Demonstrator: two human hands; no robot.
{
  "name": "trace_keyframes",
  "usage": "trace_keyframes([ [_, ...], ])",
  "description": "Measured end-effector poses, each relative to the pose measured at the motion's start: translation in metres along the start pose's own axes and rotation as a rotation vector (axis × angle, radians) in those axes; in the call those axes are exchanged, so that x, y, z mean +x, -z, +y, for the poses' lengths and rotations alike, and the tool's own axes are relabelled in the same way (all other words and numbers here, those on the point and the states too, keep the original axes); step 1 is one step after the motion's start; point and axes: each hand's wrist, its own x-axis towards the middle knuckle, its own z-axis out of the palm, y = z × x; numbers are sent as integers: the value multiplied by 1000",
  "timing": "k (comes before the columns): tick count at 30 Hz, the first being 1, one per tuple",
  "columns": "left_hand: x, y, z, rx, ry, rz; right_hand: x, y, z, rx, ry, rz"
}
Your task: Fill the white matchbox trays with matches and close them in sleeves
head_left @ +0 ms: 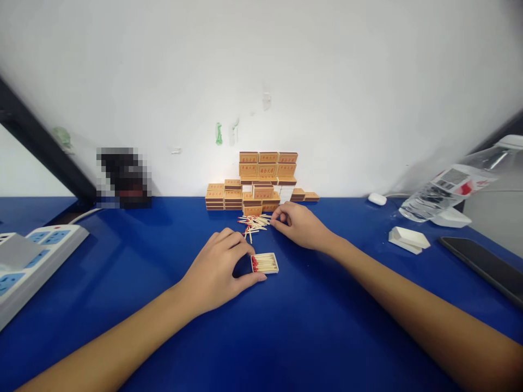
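A small white matchbox tray (pixel 269 271) lies on the table with red-tipped matches (pixel 266 262) side by side in it. My left hand (pixel 218 267) steadies this tray at its left end, fingers at the far side and thumb along the near edge. Behind the tray is a loose pile of matches (pixel 254 222), their red heads mostly to the left. At the right edge of that pile, my right hand (pixel 300 223) has thumb and forefinger pinched on the end of a match. Behind the pile stand stacked orange matchboxes (pixel 267 170).
The blue table (pixel 261 337) meets a white wall. At left lies a white power strip (pixel 53 250). To the right are a tilted plastic bottle (pixel 449 185), a white earbud case (pixel 377 199), an unfilled white tray (pixel 408 239) and a dark phone (pixel 486 267).
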Motion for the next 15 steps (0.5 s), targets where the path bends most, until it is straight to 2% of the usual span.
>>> trace_keyframes([
  [6,0,1,-2,14,13,2,-2,1,2,-50,-6,-22],
  [11,1,1,-3,18,19,9,-12,16,3,-51,37,-77],
  [15,0,2,-3,20,22,24,-26,28,-6,-37,79,-90],
])
